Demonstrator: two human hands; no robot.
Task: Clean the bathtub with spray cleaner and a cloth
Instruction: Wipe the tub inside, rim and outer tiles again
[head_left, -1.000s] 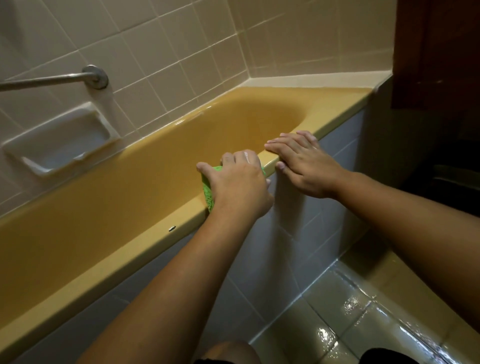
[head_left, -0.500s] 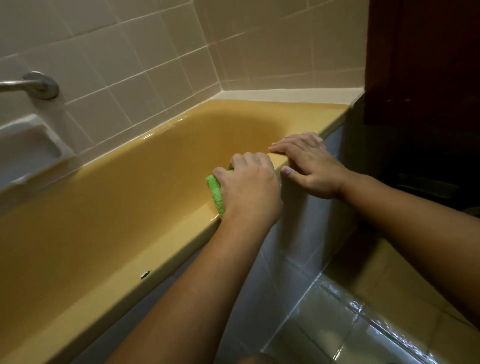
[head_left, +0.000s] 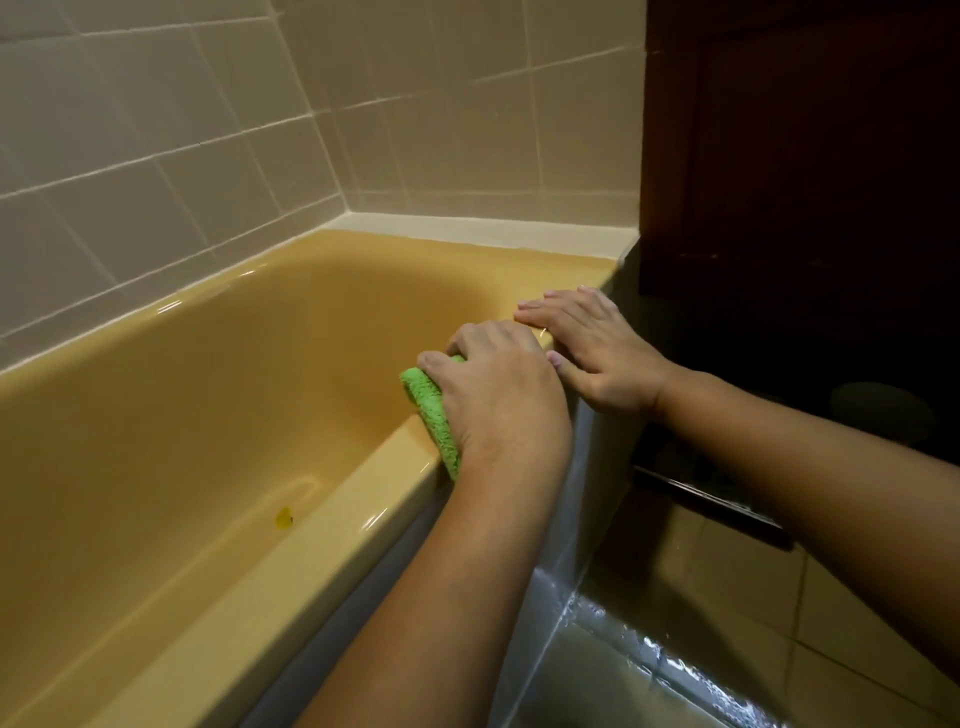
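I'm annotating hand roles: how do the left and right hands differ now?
The left hand curls its fingers over the green cloth; the right hand holds nothing. The left is bunched, the right lies flat with straight fingers. Both rest on the bathtub rim.

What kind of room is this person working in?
A bathroom, most likely: a mustard-yellow bathtub against a tiled wall, a wet tiled floor, and the left hand pressing a green cloth on its rim.
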